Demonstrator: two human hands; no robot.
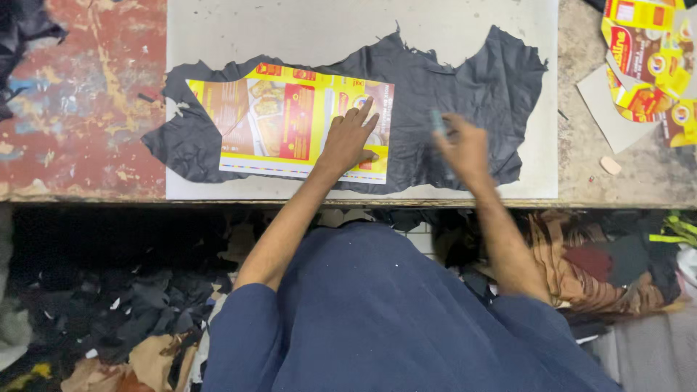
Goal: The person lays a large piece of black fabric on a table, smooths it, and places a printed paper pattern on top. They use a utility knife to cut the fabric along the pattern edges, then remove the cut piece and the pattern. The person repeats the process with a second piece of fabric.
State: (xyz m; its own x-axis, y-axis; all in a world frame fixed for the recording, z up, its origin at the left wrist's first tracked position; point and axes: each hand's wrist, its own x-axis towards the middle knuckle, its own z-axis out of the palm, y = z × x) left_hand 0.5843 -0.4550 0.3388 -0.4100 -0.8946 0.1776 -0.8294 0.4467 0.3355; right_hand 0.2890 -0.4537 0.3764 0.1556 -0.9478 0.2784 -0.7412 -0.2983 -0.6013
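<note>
A large irregular piece of black leather lies spread on a grey cutting board. On its left part rests a flat yellow and red printed cardboard template. My left hand presses flat on the template's right end, fingers spread. My right hand hovers over the leather just right of the template, blurred by motion, and grips a small bluish-grey tool, possibly a marker or knife.
The worktable's paint-stained red and brown surface lies to the left. More yellow and red cardboard pieces and a grey card sit at the right. Leather scraps and cloth pile on the floor below the table edge.
</note>
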